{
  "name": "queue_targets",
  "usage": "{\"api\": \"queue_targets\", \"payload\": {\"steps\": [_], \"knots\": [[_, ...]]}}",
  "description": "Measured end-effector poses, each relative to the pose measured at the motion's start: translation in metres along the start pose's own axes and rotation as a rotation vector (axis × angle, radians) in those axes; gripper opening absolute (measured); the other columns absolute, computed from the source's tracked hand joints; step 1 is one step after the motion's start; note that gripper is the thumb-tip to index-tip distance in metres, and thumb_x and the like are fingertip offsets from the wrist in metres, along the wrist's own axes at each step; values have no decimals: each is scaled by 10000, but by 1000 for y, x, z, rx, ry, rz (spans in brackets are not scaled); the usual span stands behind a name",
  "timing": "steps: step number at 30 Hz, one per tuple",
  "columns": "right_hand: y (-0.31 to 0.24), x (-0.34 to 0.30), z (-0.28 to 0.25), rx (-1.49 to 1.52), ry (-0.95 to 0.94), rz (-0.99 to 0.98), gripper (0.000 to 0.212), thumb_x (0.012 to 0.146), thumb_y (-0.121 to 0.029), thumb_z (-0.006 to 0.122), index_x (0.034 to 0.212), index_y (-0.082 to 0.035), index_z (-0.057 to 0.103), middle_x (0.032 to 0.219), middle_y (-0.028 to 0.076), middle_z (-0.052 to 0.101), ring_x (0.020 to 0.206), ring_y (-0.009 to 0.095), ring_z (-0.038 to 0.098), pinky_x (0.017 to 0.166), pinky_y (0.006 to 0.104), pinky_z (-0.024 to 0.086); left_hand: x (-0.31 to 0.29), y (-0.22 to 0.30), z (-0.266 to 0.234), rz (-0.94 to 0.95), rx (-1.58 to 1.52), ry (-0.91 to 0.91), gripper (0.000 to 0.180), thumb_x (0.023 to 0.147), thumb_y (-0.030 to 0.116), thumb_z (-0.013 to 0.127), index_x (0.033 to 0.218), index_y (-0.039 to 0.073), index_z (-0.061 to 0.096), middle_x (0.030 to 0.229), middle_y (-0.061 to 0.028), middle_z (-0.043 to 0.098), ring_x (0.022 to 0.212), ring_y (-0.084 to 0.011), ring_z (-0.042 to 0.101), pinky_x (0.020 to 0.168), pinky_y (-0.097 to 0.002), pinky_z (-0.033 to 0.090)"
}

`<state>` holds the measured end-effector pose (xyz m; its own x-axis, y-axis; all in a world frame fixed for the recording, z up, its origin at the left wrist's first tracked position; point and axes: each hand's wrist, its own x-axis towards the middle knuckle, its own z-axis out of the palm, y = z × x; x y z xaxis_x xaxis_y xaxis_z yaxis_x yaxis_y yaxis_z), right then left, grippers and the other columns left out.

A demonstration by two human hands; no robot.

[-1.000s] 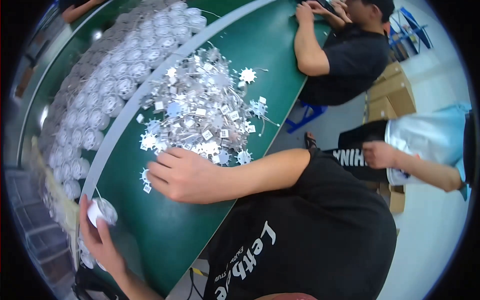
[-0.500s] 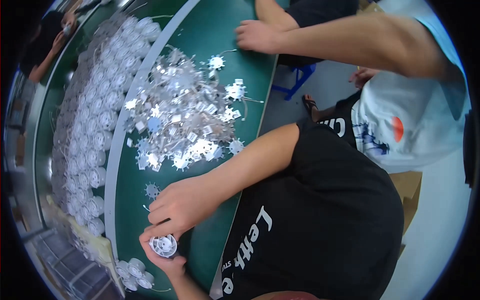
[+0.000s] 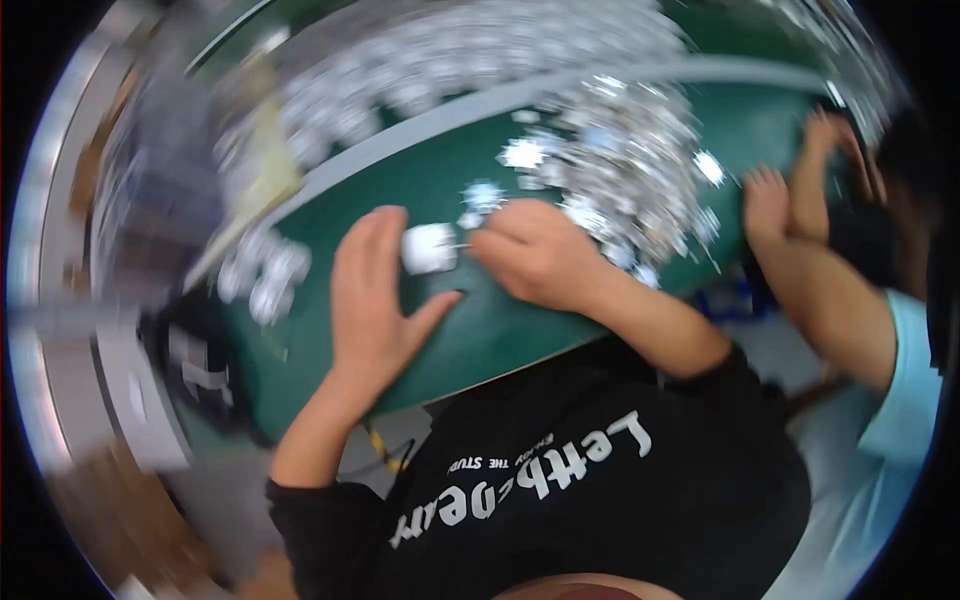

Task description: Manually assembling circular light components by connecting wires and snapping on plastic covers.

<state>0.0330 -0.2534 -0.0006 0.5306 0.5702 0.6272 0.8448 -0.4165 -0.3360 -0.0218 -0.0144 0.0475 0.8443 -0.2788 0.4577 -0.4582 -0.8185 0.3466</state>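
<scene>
My left hand [image 3: 370, 285] is open, with its fingers stretched out and the thumb spread apart. In the gap beside them a small white round housing [image 3: 430, 249] stands on the green table; whether a finger touches it is blurred. At the housing's right, my right hand [image 3: 545, 255] is closed, fingertips pinched on what looks like a thin wire reaching from the housing. Just beyond that hand lies a silver spiked disc [image 3: 482, 196]. A large heap of silver metal pieces [image 3: 630, 150] spreads behind and to the right of it.
Rows of white housings [image 3: 450, 65] stand past the grey rail [image 3: 400, 135]. Several more housings [image 3: 262, 272] sit at the left on the green table [image 3: 500, 345]. A black bag-like thing [image 3: 200, 360] is by the left end. Another person's arm [image 3: 820, 290] rests at the right.
The view has swung round. Before, the housing sat in my left hand with my right hand over it; now the left fingers are spread beside it and the right hand is off to its right.
</scene>
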Motion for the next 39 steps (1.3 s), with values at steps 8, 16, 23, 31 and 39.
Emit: {"api": "queue_targets", "payload": {"steps": [8, 16, 23, 31, 39], "knots": [[-12, 16, -8, -44, -126, -50, 161, 832, -33, 818, 957, -44, 718, 816, 63, 574, 713, 267, 582, 637, 404, 460, -131, 49, 46, -94, -437, -903, 287, 974, 273, 724, 1146, 43, 723, 1086, -188, 738, 1082, -386, 726, 921, -479, 563], [-15, 9, -6, 45, -190, 37, 229, 799, -33, 826, 1022, -31, 777, 896, 43, 667, 763, 219, 635, 676, 359, 503, -119, 15, 196, -100, -560, -919, 339, 1006, 290, 682, 1215, 26, 723, 1176, -219, 742, 1150, -417, 708, 984, -483, 558], [-3, 13, 7, -43, -131, 39, 239, 765, -49, 831, 1002, -31, 809, 873, 35, 695, 786, 195, 643, 752, 349, 560, -125, -32, 252, -6, -753, -940, 349, 1012, 285, 671, 1228, 15, 719, 1193, -224, 740, 1161, -425, 702, 999, -489, 554], [-11, 6, 5, -173, -106, -12, 251, 741, -53, 846, 988, -33, 807, 868, 41, 711, 797, 193, 656, 797, 351, 585, -152, -69, 231, -36, -695, -993, 360, 1018, 279, 658, 1241, 3, 715, 1212, -230, 737, 1172, -434, 695, 1016, -496, 550], [-28, 1, 14, -298, -50, 10, 237, 809, -65, 832, 1032, -33, 761, 865, 42, 648, 750, 232, 616, 693, 376, 516, -187, -123, 167, -74, -403, -814, 372, 1023, 273, 646, 1255, -10, 711, 1231, -236, 734, 1183, -443, 687, 1033, -503, 545]]}}
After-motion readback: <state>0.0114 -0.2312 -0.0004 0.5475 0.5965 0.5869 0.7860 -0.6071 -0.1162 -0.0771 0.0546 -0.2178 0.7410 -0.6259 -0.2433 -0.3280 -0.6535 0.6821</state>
